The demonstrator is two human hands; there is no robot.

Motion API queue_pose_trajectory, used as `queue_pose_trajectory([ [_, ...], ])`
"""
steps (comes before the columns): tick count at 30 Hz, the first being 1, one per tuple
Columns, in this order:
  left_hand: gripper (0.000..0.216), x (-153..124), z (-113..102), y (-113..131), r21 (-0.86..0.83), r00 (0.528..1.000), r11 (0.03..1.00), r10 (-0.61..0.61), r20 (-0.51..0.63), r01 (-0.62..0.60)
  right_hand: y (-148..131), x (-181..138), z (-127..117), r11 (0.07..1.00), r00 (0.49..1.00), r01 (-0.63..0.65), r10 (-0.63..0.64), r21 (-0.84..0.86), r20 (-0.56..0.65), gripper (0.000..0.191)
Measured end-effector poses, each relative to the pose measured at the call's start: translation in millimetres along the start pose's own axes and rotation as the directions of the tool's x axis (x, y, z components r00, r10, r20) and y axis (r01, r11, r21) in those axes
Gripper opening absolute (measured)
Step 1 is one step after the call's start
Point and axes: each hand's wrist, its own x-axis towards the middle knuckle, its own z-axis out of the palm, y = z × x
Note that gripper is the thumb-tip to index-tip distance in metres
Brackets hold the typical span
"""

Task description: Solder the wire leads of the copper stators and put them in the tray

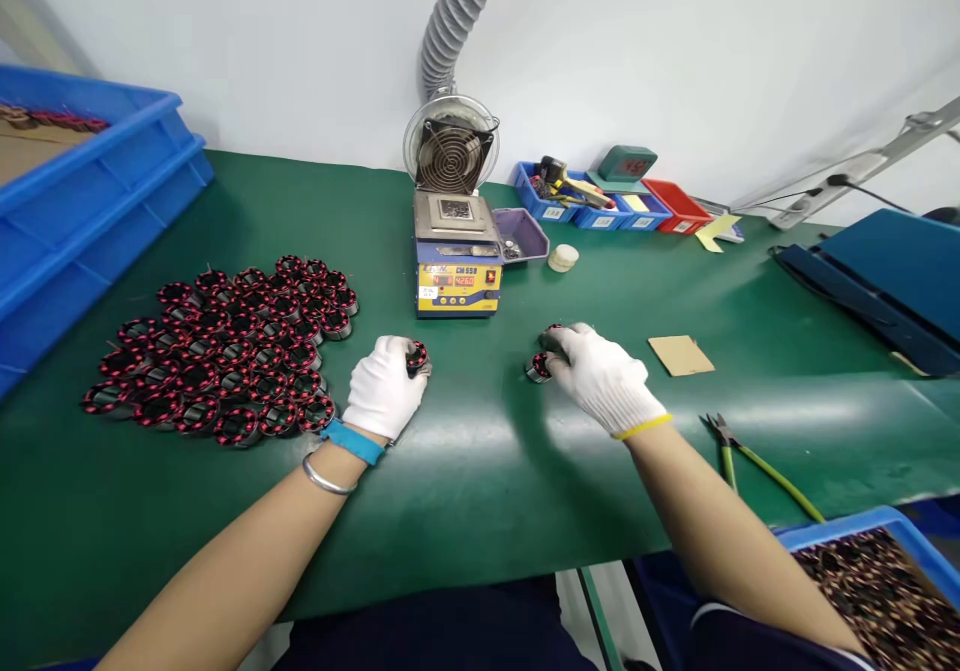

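Observation:
My left hand, in a white glove with a blue band at the wrist, is closed around a black and red wound motor stator at the middle of the green table. To its left stands a large cluster of similar stators, set close together. On the other side, my gloved right hand has its fingers closed at another stator, partly covered by the fingertips. The rim of one more shows just behind those fingers. Behind both hands stands a solder pot with a lit display.
Stacked blue crates rise at the left. Small blue bins and a red bin line the wall. Cutting pliers and a cardboard square lie at right, above a filled blue crate.

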Motion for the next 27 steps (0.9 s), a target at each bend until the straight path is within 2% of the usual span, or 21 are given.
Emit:
queue_pose_trajectory([
  [2,0.052,0,-3,2,-0.063,0.997,0.995,-0.070,0.016,0.071,-19,-10,5,0.989,0.998,0.048,-0.041,0.142,-0.050,0.038],
  [4,0.067,0,-5,4,-0.079,0.995,0.993,-0.084,0.054,0.088,-43,-14,17,0.937,0.987,0.152,-0.163,0.313,0.007,0.040],
  [6,0.062,0,-5,3,-0.049,0.994,0.998,-0.044,0.095,0.049,-67,-12,33,0.876,0.958,0.232,-0.280,0.423,0.056,0.045],
  [9,0.044,0,-4,1,-0.024,0.995,1.000,0.015,0.098,-0.013,-88,-1,51,0.844,0.927,0.325,-0.374,0.427,0.034,0.041],
  [13,0.046,-1,-1,-1,-0.041,0.997,0.998,0.052,0.061,-0.050,-82,12,58,0.873,0.937,0.324,-0.349,0.364,0.003,0.036],
  [16,0.046,-2,1,-1,-0.065,0.998,0.996,0.061,0.032,-0.059,-70,19,63,0.833,0.968,0.235,-0.248,0.501,-0.040,0.032],
  [18,0.043,-3,3,-1,-0.123,0.997,0.990,0.072,-0.012,-0.073,-66,21,68,0.706,0.973,0.173,-0.232,0.687,-0.006,0.031],
  [20,0.039,-4,5,-1,-0.217,0.991,0.968,0.111,-0.071,-0.124,-66,20,74,0.539,0.951,0.140,-0.307,0.831,0.039,0.039],
  [23,0.038,-5,9,-3,-0.350,0.968,0.903,0.212,-0.136,-0.247,-74,15,79,0.380,0.921,0.133,-0.389,0.915,0.028,0.049],
  [27,0.050,-6,13,-5,-0.377,0.933,0.855,0.309,-0.182,-0.357,-84,8,81,0.200,0.929,0.112,-0.368,0.973,-0.032,0.047],
])
